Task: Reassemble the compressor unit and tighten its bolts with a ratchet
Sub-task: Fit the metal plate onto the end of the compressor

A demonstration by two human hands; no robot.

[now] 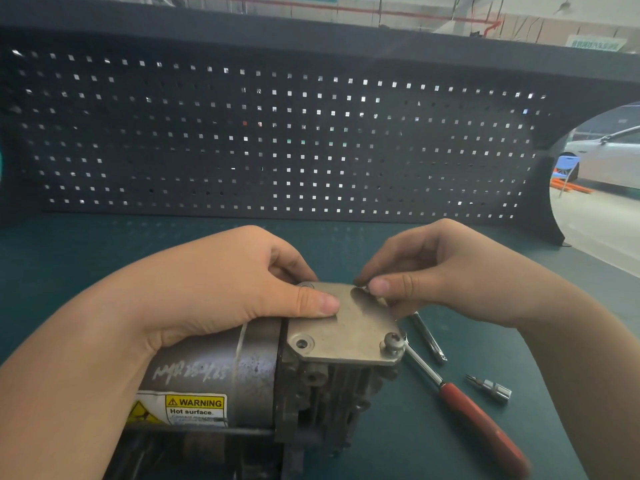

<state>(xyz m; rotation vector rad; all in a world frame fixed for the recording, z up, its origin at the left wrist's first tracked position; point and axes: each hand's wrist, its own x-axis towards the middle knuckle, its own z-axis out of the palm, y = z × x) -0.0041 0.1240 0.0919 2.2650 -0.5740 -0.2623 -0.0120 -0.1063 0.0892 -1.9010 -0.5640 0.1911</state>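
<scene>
The grey compressor [221,372] lies on its side on the green bench, a yellow warning label facing me. A flat metal cover plate [349,327] sits on its head. My left hand [221,289] grips the compressor body, thumb pressing on the plate's left part. My right hand [443,271] pinches a small bolt [363,288] at the plate's far right corner. One bolt [393,341] stands in the near right corner. The near left hole [302,344] holds nothing. The red-handled ratchet [474,410] lies on the bench to the right.
A chrome extension bar [429,337] and a small bit socket [491,388] lie next to the ratchet. A dark pegboard [277,140] walls off the back of the green bench [104,251]. The bench's right edge opens onto a floor with a parked car [609,157].
</scene>
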